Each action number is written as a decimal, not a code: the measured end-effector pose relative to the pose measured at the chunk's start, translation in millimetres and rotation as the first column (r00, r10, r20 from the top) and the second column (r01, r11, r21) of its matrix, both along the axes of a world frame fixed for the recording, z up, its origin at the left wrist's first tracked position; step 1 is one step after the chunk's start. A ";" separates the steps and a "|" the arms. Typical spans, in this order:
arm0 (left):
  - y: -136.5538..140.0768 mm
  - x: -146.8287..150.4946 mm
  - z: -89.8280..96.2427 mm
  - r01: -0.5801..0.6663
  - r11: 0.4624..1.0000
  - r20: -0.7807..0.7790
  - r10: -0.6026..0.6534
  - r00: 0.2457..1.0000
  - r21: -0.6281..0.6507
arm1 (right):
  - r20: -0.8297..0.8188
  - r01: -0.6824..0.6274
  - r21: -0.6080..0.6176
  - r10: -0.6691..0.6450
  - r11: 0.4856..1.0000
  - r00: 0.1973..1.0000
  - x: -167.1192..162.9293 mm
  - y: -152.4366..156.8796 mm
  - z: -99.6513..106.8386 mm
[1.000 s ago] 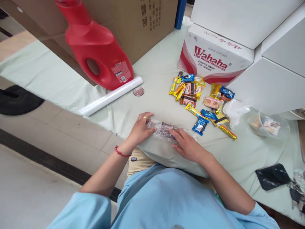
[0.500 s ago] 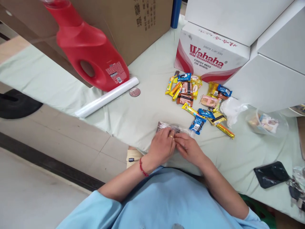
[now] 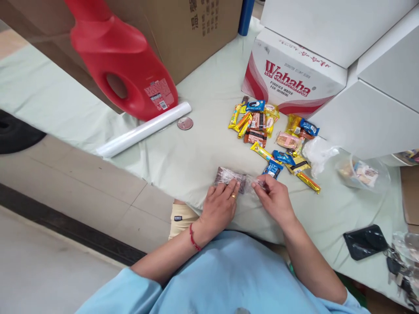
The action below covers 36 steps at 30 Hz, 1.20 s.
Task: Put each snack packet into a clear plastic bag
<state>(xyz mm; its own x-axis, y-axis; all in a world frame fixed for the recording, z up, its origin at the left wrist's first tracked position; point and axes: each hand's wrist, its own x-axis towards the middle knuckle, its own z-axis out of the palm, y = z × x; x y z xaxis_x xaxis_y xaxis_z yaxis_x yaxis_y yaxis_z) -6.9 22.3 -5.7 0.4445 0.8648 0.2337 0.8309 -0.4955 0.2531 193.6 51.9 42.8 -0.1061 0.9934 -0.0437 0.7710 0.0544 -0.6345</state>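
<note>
A dark brown packet (image 3: 225, 175) wrapped in clear plastic film lies on the cloth in front of me. My left hand (image 3: 221, 203) rests on its near edge, fingers stretched out and pressing down. My right hand (image 3: 275, 196) pinches the loose end of the clear plastic film (image 3: 251, 185) at the packet's right side, thumb against fingers. Just beyond that hand is a blue snack packet (image 3: 272, 169). Further off lie several small wrapped snacks (image 3: 256, 126) in yellow, brown and blue.
A white film roll (image 3: 144, 130) and a round brown disc (image 3: 185, 124) lie left, by a red jug (image 3: 124, 65). A Wahaha carton (image 3: 291, 78) stands behind the snacks. On the right are a crumpled white bag (image 3: 319, 152), a clear tub (image 3: 376, 185), a black pouch (image 3: 365, 242) and keys (image 3: 397, 264).
My hands have moved apart. The right one has drawn the film's end to the right, while the left has flattened onto the packet, leaving more of it uncovered.
</note>
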 end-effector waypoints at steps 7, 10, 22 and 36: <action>-2.9 -4.9 -11.0 0.078 0.993 0.189 -0.094 0.978 0.089 | 0.407 -0.228 -0.279 0.330 0.933 0.851 -89.7 54.0 15.0; -8.7 -20.9 -7.6 0.146 0.988 0.308 -0.156 0.939 0.054 | 0.489 -0.240 -0.315 0.373 0.918 0.789 -112.4 56.1 12.4; -20.7 -74.7 -3.9 0.028 0.989 0.534 -0.102 0.840 0.144 | 0.588 -0.228 -0.192 0.298 0.955 0.752 -124.5 35.0 7.0; 17.4 -18.5 17.9 0.336 0.682 0.757 0.536 0.374 -0.649 | -0.719 -0.189 -0.297 -0.090 0.936 0.689 -2.6 1.9 1.8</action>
<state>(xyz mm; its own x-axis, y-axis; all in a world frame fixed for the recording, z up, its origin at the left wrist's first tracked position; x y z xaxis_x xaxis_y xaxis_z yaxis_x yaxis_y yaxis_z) -25.4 39.7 12.2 0.2549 0.9444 -0.2076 -0.0742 0.2332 0.9696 191.0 53.8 44.6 -0.2910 0.9245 -0.2462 0.0767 -0.2340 -0.9692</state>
